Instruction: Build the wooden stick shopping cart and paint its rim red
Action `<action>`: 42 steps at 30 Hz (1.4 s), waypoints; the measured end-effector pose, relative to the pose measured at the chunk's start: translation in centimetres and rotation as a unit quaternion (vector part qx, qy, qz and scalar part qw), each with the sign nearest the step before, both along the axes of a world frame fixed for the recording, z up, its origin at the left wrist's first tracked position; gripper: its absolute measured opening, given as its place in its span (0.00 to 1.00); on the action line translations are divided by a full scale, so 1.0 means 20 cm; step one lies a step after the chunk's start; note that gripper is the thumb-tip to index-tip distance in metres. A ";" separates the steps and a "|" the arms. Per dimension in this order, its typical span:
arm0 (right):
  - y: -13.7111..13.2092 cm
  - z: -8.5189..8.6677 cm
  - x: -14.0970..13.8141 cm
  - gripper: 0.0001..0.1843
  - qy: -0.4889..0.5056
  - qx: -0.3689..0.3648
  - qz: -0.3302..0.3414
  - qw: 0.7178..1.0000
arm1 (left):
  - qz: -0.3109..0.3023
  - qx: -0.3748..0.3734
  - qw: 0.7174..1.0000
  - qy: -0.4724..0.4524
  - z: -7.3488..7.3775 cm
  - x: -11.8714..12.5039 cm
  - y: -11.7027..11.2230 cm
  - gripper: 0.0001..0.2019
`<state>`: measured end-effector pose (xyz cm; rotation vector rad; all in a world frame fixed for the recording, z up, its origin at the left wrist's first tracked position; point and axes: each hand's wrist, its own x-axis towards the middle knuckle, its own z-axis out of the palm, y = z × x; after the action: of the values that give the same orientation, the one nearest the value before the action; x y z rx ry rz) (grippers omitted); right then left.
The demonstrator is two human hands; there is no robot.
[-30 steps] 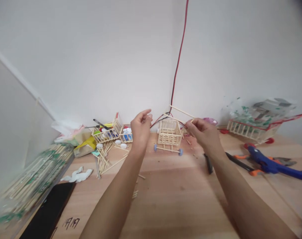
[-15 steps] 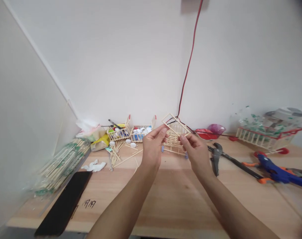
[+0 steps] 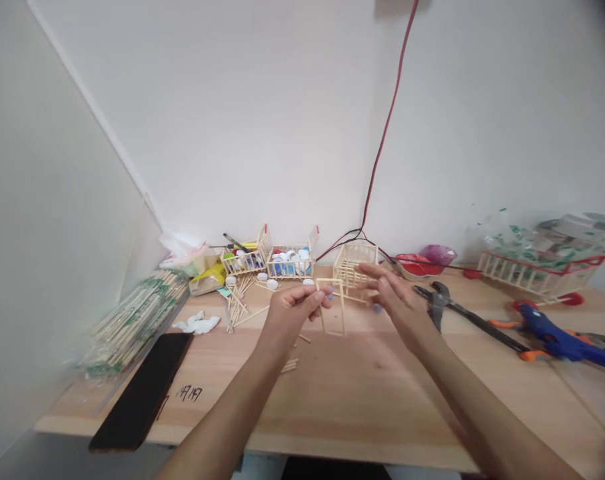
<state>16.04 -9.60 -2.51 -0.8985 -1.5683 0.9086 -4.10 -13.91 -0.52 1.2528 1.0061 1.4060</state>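
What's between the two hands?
In the head view: the small stick frame, pinched in the left hand and apart from the right hand. The stick cart shows farther back.

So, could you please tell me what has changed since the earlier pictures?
The stick frame went from the right hand to the left hand, moving lower and leftward; the right hand let go. The small cart and bagged sticks stayed put.
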 end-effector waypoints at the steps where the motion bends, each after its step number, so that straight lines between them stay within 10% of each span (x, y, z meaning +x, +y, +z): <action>1: 0.01 0.04 -0.02 0.23 -0.016 0.011 0.021 1.000 | -0.017 -0.006 1.000 0.003 0.00 0.00 -0.01 0.11; 5: 0.04 0.10 -0.11 0.16 -0.165 0.054 0.139 0.975 | -0.084 -0.012 0.996 0.004 0.04 0.01 -0.04 0.11; 8: 0.09 0.06 -0.06 0.20 -0.255 0.048 0.095 0.961 | -0.096 -0.019 0.995 0.018 0.07 -0.01 -0.03 0.11; 12: 0.12 0.04 0.06 0.18 -0.151 0.044 -0.078 0.984 | -0.112 -0.051 0.991 0.049 0.07 -0.03 0.03 0.13; 22: 0.08 -0.07 -0.04 0.17 -0.155 0.029 -0.057 0.986 | -0.106 -0.083 0.987 0.087 -0.13 0.06 0.16 0.15; 42: 0.01 -0.10 -0.07 0.07 -0.219 0.063 -0.035 0.973 | -0.041 -0.080 0.991 0.102 -0.16 0.05 0.12 0.16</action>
<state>14.59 -9.33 -4.43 -1.1062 -1.9306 0.5752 -3.03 -11.56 -3.62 1.3224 1.1677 1.1268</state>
